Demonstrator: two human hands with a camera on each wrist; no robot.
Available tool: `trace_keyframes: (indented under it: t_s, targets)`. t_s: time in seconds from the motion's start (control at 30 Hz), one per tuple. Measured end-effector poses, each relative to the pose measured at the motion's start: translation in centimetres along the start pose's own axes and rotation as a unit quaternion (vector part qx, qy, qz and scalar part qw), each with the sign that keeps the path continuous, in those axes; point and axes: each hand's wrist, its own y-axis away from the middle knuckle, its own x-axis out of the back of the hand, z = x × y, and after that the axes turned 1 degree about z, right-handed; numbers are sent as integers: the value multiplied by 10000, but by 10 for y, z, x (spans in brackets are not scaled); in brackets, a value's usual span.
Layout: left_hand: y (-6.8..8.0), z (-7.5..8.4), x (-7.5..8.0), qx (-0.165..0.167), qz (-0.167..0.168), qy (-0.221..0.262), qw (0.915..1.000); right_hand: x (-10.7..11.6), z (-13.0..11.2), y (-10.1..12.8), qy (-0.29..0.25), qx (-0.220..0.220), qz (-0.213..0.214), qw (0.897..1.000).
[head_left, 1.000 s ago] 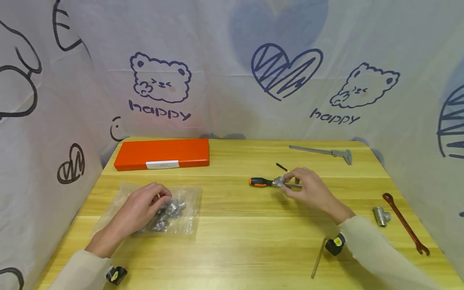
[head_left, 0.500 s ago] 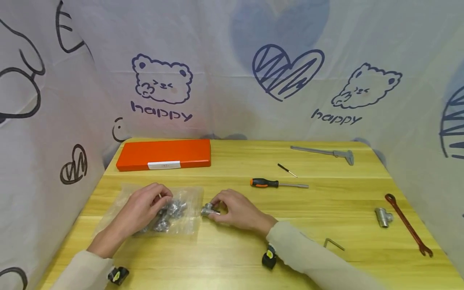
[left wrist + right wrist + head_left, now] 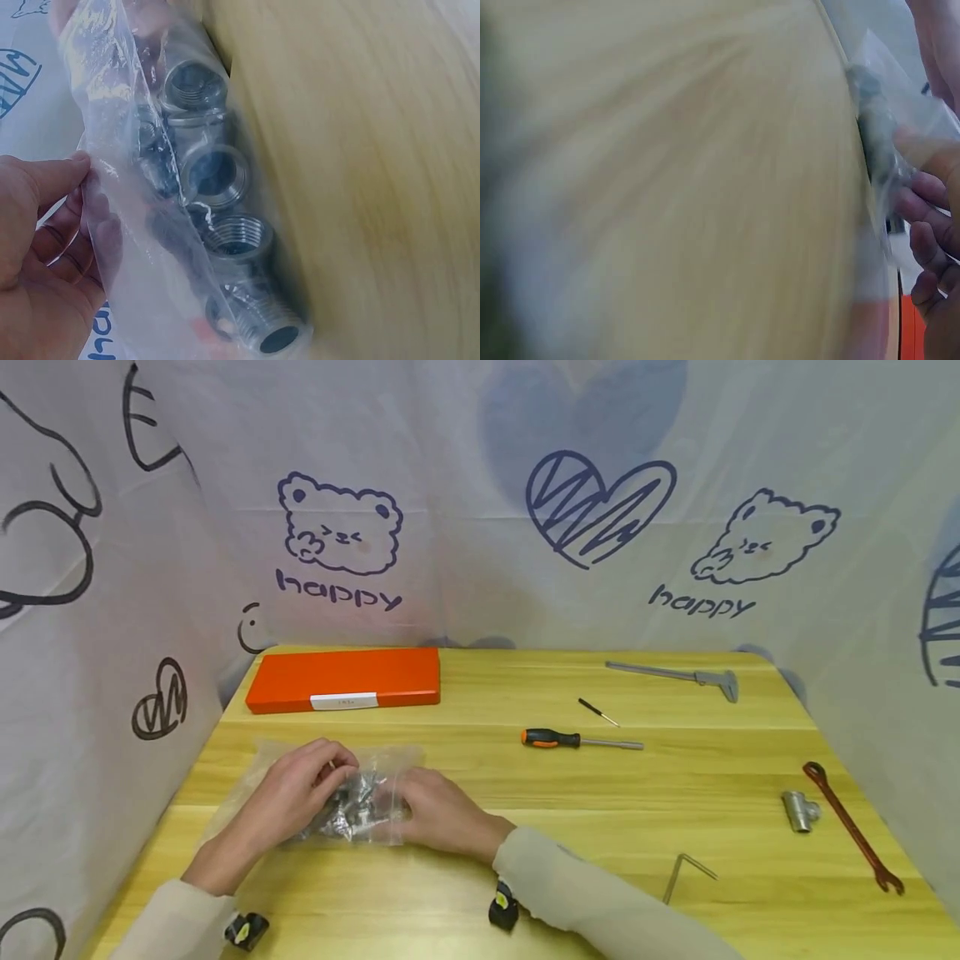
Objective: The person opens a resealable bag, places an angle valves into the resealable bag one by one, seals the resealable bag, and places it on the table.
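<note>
My left hand pinches the edge of a clear plastic bag between thumb and fingers. Inside the bag are several threaded metal pipe fittings, seen close up in the left wrist view. My right hand is at the bag's right end, its fingertips in or behind the plastic beside the fittings. In the right wrist view the right-hand fingers are bent and blurred against the bag. Plastic and blur hide whether they grip a fitting.
A red case lies at the back left. A large screwdriver, a small screwdriver and a caliper lie beyond my right hand. To the right are a hex key, a pipe tee and a wrench.
My right hand has travelled left from beside the large screwdriver to the bag, carrying a metal pipe tee that is now out of clear sight. The left hand has stayed on the bag.
</note>
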Motion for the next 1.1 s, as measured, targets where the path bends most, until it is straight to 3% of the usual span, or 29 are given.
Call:
trace_keyframes:
  t_s: [0.23, 0.53, 0.8, 1.1]
  targets:
    - [0, 1, -1, 37, -35, 12, 10000, 36, 28, 27, -463, -634, 69, 9969]
    - [-2, 2, -4, -4, -49, 46, 10000, 120, 69, 80, -386, -1166, 766, 9895]
    - [-5, 2, -6, -41, -151, 75, 9998, 189, 107, 160, 224, -1891, 1256, 9736]
    - [-6, 1, -5, -69, -146, 27, 9999, 235, 147, 272, 919, -2808, 1783, 9386]
